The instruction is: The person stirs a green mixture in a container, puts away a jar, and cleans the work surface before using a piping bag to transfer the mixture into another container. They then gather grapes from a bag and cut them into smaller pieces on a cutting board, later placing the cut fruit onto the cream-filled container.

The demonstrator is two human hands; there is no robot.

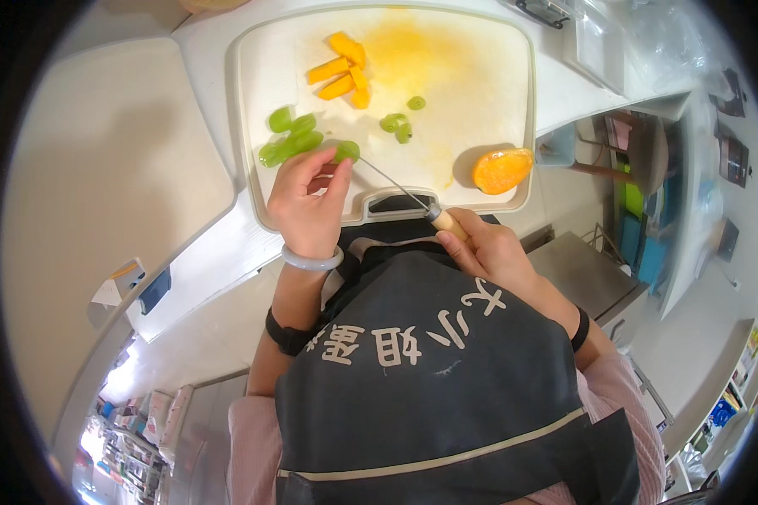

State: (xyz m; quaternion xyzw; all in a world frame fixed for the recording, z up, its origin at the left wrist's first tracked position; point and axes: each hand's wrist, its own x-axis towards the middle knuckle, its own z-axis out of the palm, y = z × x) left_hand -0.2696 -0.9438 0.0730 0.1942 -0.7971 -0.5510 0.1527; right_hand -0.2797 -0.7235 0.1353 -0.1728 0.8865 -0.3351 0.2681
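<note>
My left hand [310, 202] pinches a green grape [347, 151] between thumb and fingertips, low over the left part of a white cutting board [472, 76]. In my right hand [501, 252] is a thin-bladed knife [396, 183], gripped by its wooden handle. Its tip reaches the grape's right side; whether it has cut in, I cannot tell. Several green grape pieces [291, 141] lie just beyond my left fingers. Small grape ends [393, 124] sit nearer the board's middle. Orange mango strips [333, 71] rest farther back, and a peeled mango piece [502, 172] lies at the right edge.
Nearest me, the board has a handle slot [396, 202]. To the left is a large pale panel [126, 126]. Behind the board's right corner stands a clear plastic tray [596, 46]. A dark apron [429, 337] covers my front, close to the board's near edge.
</note>
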